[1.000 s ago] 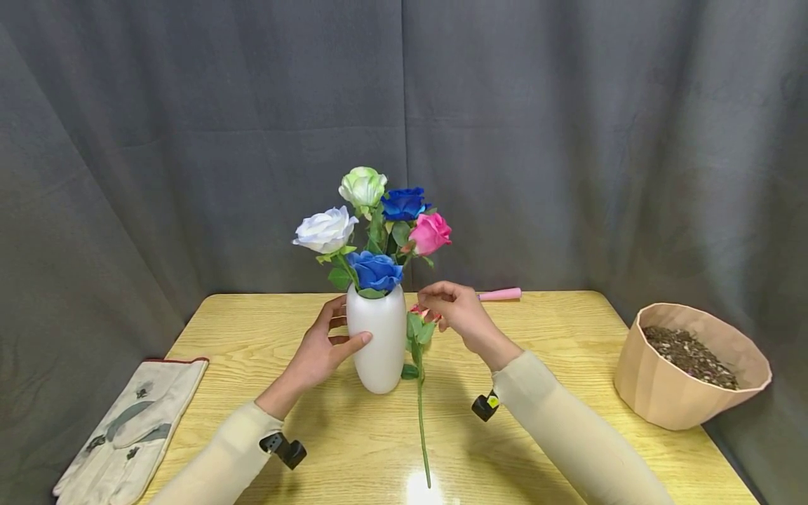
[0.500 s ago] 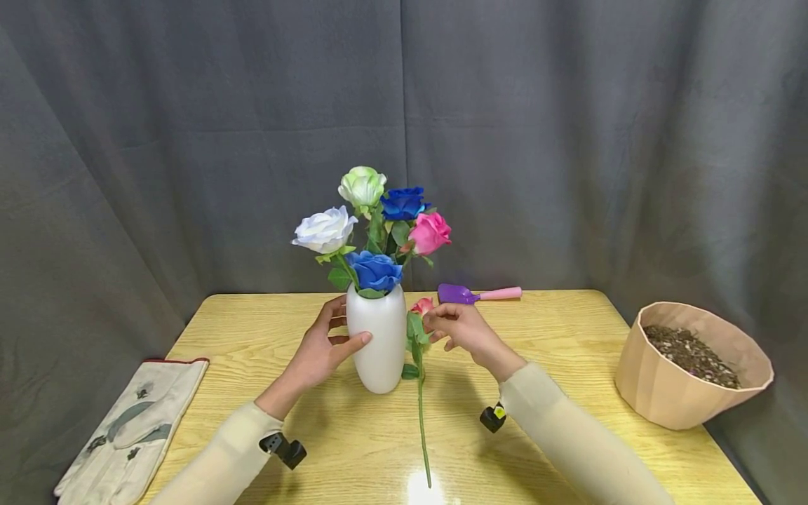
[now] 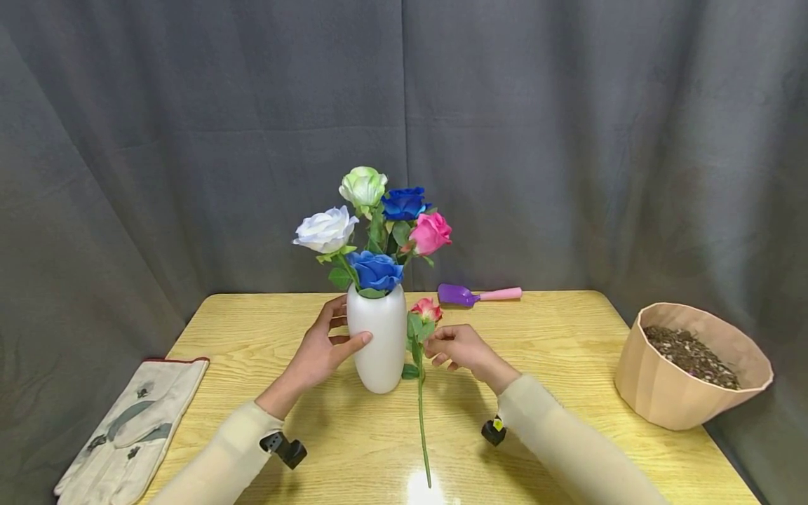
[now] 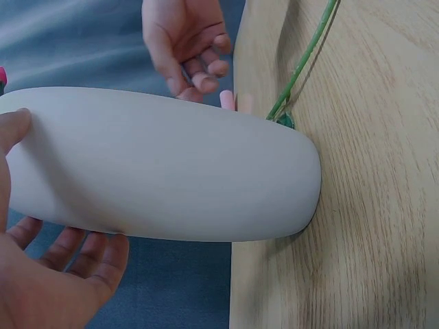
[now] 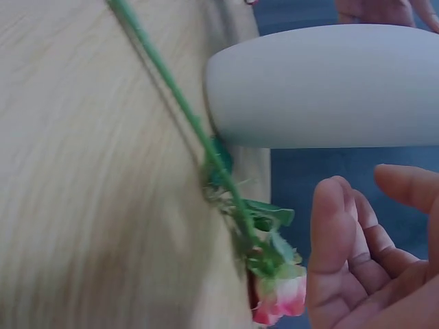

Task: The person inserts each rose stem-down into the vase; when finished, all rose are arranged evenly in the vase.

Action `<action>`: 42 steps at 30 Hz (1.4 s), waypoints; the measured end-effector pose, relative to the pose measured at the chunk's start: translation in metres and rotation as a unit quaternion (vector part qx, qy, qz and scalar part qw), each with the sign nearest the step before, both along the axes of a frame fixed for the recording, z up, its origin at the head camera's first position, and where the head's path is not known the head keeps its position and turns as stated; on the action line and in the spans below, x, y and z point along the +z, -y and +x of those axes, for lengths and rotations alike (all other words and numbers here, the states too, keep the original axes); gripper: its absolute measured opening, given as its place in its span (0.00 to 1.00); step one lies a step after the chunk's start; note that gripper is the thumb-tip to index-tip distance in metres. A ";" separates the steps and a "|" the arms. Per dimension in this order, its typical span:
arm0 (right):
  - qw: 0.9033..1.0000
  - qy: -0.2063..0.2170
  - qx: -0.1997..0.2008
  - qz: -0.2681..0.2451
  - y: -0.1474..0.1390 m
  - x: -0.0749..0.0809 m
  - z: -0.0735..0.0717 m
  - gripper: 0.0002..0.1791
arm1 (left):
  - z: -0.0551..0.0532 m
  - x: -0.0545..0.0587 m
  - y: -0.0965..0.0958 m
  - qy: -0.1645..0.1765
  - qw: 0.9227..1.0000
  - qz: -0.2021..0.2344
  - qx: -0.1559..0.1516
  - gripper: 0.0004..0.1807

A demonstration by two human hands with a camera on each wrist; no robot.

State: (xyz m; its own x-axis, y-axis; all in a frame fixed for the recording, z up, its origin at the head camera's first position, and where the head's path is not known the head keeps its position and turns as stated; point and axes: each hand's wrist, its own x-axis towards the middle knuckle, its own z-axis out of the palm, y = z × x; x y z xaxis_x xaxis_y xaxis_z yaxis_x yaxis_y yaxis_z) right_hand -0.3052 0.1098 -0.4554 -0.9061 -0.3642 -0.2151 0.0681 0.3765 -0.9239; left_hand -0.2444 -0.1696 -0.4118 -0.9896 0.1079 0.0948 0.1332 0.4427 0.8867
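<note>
My left hand (image 3: 325, 348) grips the tall white vase (image 3: 380, 351) round its left side, the thumb across the front and the fingers behind. Standing in the vase are several artificial roses: a pale green one (image 3: 363, 188), a white one (image 3: 325, 231), a pink one (image 3: 431, 233) and two blue ones, the lower (image 3: 375, 270) close to the rim. To the vase's right, a red-pink rose (image 3: 426, 309) lies on the table, its green stem (image 5: 171, 89) pointing toward me. Beside its leaves hovers my right hand (image 3: 466, 348), fingers loosely bent, nothing between them in the right wrist view.
A purple scoop (image 3: 457, 295) with a pink handle lies at the table's back edge. At the right stands a peach-coloured pot (image 3: 656, 393) with soil in it. A pair of fabric gloves (image 3: 135, 424) rests at the left edge of the wooden table (image 3: 353, 463).
My right hand has come down toward me from the red-pink rose's bloom to beside its leaves, uncovering the bloom and the scoop. The left hand and the vase stay where they were.
</note>
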 end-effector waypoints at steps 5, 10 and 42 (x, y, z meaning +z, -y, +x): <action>1.000 -0.008 0.010 0.020 0.001 -0.012 0.002 0.13 | -0.001 -0.001 0.001 0.000 1.000 0.000 0.000 0.45; 0.999 -0.014 0.021 0.037 0.002 -0.023 0.002 0.11 | -0.002 -0.002 0.001 -0.003 1.000 0.003 -0.001 0.45; 0.997 0.050 0.051 0.038 0.010 -0.046 0.013 0.12 | -0.001 0.000 0.000 -0.004 1.000 -0.001 -0.001 0.45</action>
